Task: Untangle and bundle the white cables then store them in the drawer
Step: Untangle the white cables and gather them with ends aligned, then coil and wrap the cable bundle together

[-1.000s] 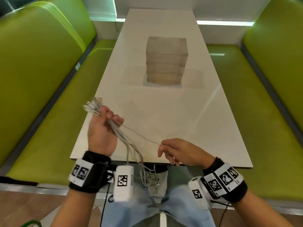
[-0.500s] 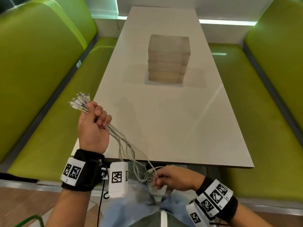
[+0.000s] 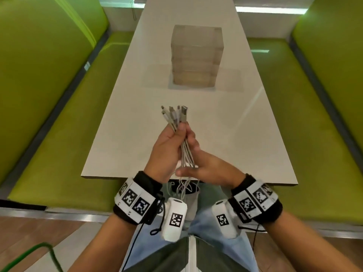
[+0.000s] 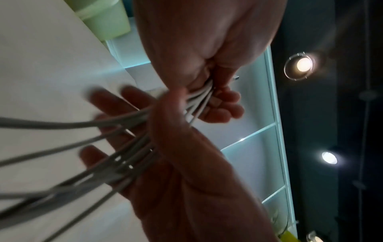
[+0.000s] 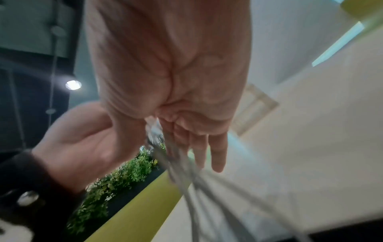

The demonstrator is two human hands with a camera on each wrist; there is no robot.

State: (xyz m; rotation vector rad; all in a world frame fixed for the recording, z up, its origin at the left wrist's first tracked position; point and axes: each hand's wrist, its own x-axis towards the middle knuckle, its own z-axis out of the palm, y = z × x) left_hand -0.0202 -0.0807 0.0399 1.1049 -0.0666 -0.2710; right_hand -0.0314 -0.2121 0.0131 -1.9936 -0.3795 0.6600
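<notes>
Several white cables (image 3: 185, 152) are gathered into one bundle, and their plug ends stick up over the near part of the table. My left hand (image 3: 169, 148) grips the bundle just below the plugs, fingers curled round it (image 4: 223, 104). Directly under it, my right hand (image 3: 208, 169) holds the same strands, with the thumb (image 4: 165, 114) across them and the fingers fairly straight behind (image 5: 215, 155). The loose lengths (image 4: 62, 124) hang past the table edge toward my lap. A translucent drawer unit (image 3: 197, 55) stands shut in the middle of the table, well beyond both hands.
The white table (image 3: 225, 124) runs away from me between two green benches (image 3: 59, 144) (image 3: 314, 134). My knees sit under its near edge, where the cable tails dangle.
My left hand swung from the table's left edge to the centre, carrying the plug ends upright. My right hand rose from my lap and took hold of the strands just under the left hand.
</notes>
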